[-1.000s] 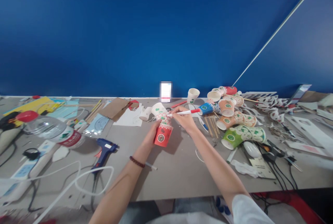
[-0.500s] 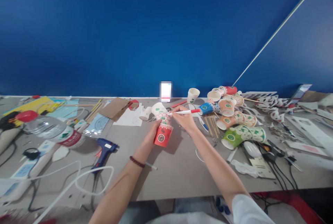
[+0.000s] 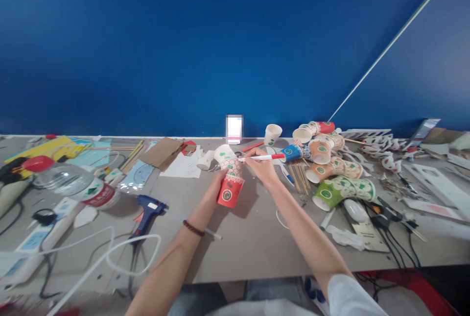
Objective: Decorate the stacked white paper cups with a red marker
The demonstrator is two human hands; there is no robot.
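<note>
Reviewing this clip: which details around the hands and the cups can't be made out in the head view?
- Pen tip: too small to tell whether it touches the cup stack.
- Left hand fingers: hidden behind the stack.
- Right hand grip: fingers tucked under the pen, small.
- Card by the wall: blurred out.
- Cup pile prints: too small to read.

Stacked red-patterned paper cups tilted above table, red-and-white pen tip touching them

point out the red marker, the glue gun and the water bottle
red marker point(image 3: 261, 158), head view, white barrel near the right hand.
glue gun point(image 3: 149, 206), head view, blue body.
water bottle point(image 3: 75, 182), head view, clear side.
</note>
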